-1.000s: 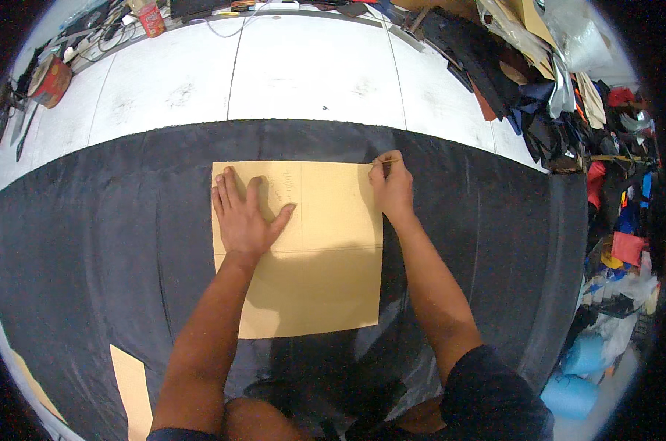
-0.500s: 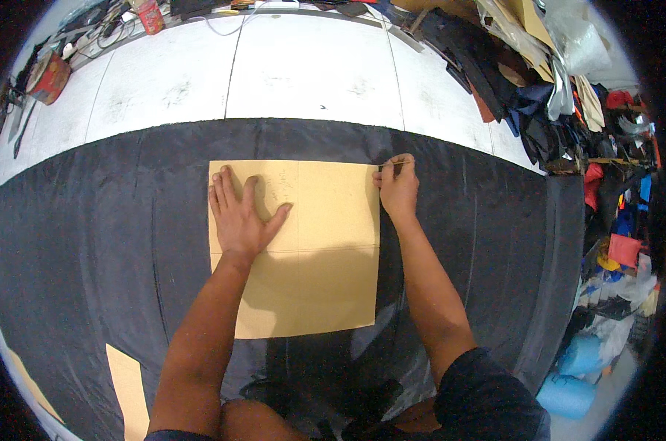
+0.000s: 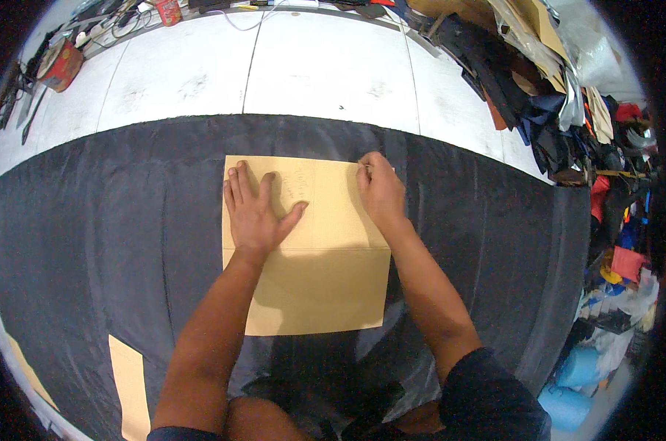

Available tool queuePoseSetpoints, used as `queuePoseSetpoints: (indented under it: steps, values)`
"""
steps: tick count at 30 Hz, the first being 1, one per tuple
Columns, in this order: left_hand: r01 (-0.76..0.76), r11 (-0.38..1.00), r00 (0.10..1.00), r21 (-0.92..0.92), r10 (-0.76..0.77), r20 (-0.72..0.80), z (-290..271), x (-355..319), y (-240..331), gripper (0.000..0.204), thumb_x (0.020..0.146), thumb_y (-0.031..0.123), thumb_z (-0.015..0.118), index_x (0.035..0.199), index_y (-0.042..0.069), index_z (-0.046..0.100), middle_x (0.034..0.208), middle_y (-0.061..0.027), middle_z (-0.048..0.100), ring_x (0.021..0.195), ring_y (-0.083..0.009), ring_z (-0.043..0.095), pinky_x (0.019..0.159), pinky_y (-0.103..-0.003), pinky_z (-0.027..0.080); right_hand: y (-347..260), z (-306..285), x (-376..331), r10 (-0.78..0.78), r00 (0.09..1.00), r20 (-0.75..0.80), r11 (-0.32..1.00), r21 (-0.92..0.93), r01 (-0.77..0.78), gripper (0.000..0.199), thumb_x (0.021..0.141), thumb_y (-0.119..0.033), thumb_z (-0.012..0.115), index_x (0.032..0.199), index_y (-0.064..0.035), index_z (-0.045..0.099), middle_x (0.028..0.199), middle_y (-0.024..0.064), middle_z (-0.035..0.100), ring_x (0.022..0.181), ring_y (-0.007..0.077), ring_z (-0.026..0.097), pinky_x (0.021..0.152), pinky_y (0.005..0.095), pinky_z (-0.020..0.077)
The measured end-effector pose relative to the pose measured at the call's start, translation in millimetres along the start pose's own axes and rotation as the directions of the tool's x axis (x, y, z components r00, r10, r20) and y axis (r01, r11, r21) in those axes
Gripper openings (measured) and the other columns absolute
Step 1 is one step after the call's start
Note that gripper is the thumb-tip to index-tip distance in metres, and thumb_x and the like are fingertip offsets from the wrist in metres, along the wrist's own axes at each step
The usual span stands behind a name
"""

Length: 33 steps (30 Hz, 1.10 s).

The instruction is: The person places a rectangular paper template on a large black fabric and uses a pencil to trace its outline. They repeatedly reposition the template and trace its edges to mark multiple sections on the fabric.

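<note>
Your left hand (image 3: 258, 213) lies flat, fingers spread, on the tan paper sheet (image 3: 311, 250) (long axis running away from you); your right hand (image 3: 379, 192) pinches something small at its far right corner.

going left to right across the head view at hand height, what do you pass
dark fabric spread on the table → left hand pressed flat on the tan rectangular paper pattern → right hand at the pattern's top right corner → heap of dark and coloured cloth scraps at the right edge
</note>
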State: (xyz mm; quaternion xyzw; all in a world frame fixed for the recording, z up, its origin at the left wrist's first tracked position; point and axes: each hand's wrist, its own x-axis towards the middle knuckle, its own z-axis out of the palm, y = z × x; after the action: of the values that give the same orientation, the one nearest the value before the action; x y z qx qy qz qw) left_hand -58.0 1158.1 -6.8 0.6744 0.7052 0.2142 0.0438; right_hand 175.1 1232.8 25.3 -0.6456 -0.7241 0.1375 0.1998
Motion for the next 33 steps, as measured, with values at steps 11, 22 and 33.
queuePoseSetpoints:
  steps: [11, 22, 33]
  values:
    - [-0.003, 1.000, 0.998, 0.015, 0.002, 0.058, 2.0, -2.6, -4.6, 0.083, 0.079, 0.065, 0.070, 0.135, 0.007, 0.052, 0.154, -0.0362, 0.027, 0.146, -0.0503, 0.024, 0.119, -0.060, 0.017, -95.0, 54.3, 24.2, -0.298, 0.952, 0.067, 0.945, 0.163, 0.284, 0.011, 0.094, -0.018, 0.061, 0.095, -0.0080, 0.058, 0.084, 0.0165, 0.069, 0.080, 0.0399, 0.067, 0.071, 0.0513, 0.0523]
    - [-0.024, 1.000, 0.997, 0.005, 0.024, 0.068, 4.3, -1.9, -7.7, 0.104, 0.078, 0.066, 0.068, 0.153, 0.004, 0.032, 0.153, -0.0372, 0.027, 0.146, -0.0517, 0.022, 0.120, -0.061, 0.013, -145.5, 85.8, 49.6, -0.250, 0.932, 0.262, 0.907, 0.400, 0.130, 0.019, 0.096, -0.025, 0.061, 0.104, -0.0085, 0.065, 0.090, 0.0144, 0.073, 0.085, 0.0367, 0.070, 0.077, 0.0452, 0.0541]
    - [-0.013, 1.000, 0.996, 0.000, 0.013, 0.083, 5.2, -3.4, -7.9, 0.100, 0.077, 0.062, 0.071, 0.151, 0.005, 0.035, 0.152, -0.0365, 0.029, 0.146, -0.0508, 0.022, 0.120, -0.059, 0.016, -154.3, 91.6, 51.3, -0.224, 0.919, 0.324, 0.897, 0.438, 0.064, 0.021, 0.097, -0.029, 0.062, 0.106, -0.0113, 0.066, 0.092, 0.0151, 0.073, 0.087, 0.0373, 0.070, 0.079, 0.0461, 0.0539]
